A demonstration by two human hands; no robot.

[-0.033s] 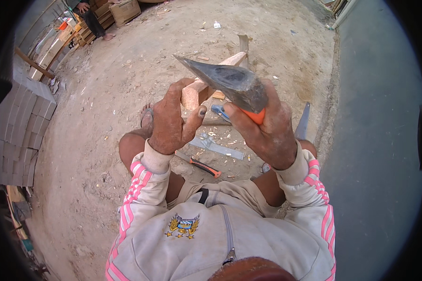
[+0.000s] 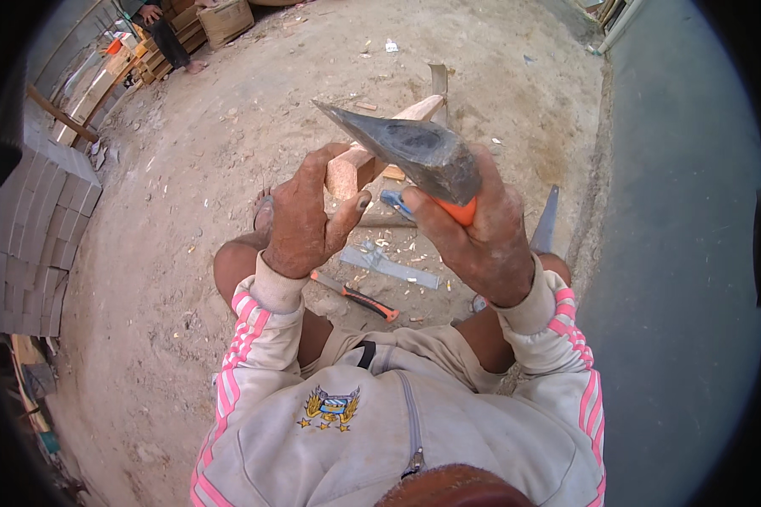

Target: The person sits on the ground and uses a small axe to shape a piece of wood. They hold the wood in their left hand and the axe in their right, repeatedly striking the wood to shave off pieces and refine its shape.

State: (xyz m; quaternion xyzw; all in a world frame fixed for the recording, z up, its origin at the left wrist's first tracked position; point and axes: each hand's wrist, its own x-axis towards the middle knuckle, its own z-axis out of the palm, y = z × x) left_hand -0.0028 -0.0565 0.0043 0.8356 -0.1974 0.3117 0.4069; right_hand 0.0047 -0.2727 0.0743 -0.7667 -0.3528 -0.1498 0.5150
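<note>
My right hand (image 2: 486,245) is wrapped round the orange handle (image 2: 460,211) of a hatchet, just below its dark metal head (image 2: 427,156). The blade points up and left. In my left hand (image 2: 300,220) is a pale piece of wood (image 2: 343,176), its cut end facing me and its far part running up and right behind the hatchet head. That head hides the wood's middle, and I cannot tell whether the two touch. Most of the hatchet handle is hidden. Below my hands, a tool with an orange and black handle (image 2: 370,302) lies on the ground.
Wood chips and a grey flat strip (image 2: 393,268) lie between my legs, near a blue object (image 2: 395,201). A saw blade (image 2: 547,218) stands out by my right knee. Grey blocks (image 2: 34,228) are stacked left; a grey wall (image 2: 676,253) runs right. Another person (image 2: 171,42) is beside lumber.
My left hand and the wood have shifted very slightly left. The hatchet and my right hand stay nearly in place.
</note>
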